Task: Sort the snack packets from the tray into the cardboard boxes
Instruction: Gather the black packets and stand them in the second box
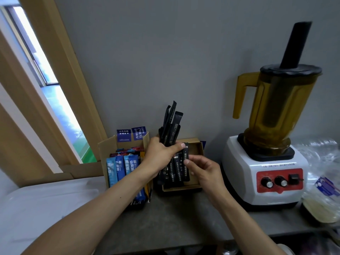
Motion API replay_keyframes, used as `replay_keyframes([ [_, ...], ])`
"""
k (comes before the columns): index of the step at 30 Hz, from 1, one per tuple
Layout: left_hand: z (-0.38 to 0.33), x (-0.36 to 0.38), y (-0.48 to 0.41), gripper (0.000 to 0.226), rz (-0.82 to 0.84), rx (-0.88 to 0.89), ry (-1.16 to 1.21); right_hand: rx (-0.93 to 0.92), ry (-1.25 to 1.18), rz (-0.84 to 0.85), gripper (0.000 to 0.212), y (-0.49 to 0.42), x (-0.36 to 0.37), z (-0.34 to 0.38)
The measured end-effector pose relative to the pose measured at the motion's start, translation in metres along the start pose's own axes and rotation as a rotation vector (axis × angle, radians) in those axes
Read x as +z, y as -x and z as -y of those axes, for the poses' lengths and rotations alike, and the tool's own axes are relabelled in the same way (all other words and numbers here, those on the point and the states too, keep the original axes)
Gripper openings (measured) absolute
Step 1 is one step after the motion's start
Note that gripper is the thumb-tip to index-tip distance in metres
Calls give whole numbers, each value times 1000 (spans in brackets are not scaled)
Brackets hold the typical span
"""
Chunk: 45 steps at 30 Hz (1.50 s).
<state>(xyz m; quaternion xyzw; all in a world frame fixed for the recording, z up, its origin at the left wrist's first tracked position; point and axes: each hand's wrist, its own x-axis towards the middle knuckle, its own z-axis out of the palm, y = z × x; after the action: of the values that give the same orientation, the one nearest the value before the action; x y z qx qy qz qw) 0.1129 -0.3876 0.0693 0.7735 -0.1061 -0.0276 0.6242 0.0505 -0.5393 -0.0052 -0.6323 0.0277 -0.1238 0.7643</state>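
My left hand (161, 155) grips a bundle of black stick packets (170, 127) that fans upward above the right cardboard box (197, 144). My right hand (202, 169) pinches the lower end of one black packet (185, 162) of that bundle between thumb and fingers. More black packets (173, 176) stand in the right box beneath both hands. The left cardboard box (106, 146) holds several blue stick packets (121, 168) standing upright. A white tray (46, 199) lies at the left on the counter.
A blender (270, 144) with an amber jug and white base stands right of the boxes. Clear plastic bags (325, 168) and a food container (320, 208) sit at the far right. A wall is close behind; a wooden-framed window (55, 85) is at left.
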Motion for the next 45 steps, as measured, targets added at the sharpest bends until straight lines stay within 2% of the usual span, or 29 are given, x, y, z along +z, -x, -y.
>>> replay_keyframes([
  [4,-3,4,1,19,-7,-35,38,-15,83,-6,16,0,-3,-8],
  [7,0,8,0,18,-33,-57,53,-54,194,-96,12,-1,-4,-15],
  [10,5,10,-3,22,-66,-49,80,-119,531,-196,11,-2,-5,-21],
  [13,6,9,-5,33,-103,-47,82,-148,881,-183,12,-4,-4,-31],
  [18,15,6,-10,43,-107,-106,119,-147,1093,-98,15,-16,0,-45],
  [22,19,3,-10,57,-93,-173,198,-132,1079,-104,11,-22,5,-50],
  [27,23,1,-9,25,-91,-185,228,-102,1066,-99,16,-25,3,-51],
  [32,24,4,-6,21,-59,-192,263,-82,1031,-91,15,-27,-1,-52],
  [34,25,5,-5,27,-32,-185,252,-91,1024,-90,13,-27,-1,-51],
  [37,22,6,-2,61,-14,-193,255,-105,1015,-86,12,-26,0,-49],
  [39,22,6,-1,66,-14,-179,247,-113,1006,-84,11,-25,-1,-46],
  [42,23,6,-2,61,-30,-190,247,-149,866,-124,8,-20,2,-32],
  [45,24,7,-3,64,-52,-220,245,-204,515,-118,16,-7,14,-11],
])
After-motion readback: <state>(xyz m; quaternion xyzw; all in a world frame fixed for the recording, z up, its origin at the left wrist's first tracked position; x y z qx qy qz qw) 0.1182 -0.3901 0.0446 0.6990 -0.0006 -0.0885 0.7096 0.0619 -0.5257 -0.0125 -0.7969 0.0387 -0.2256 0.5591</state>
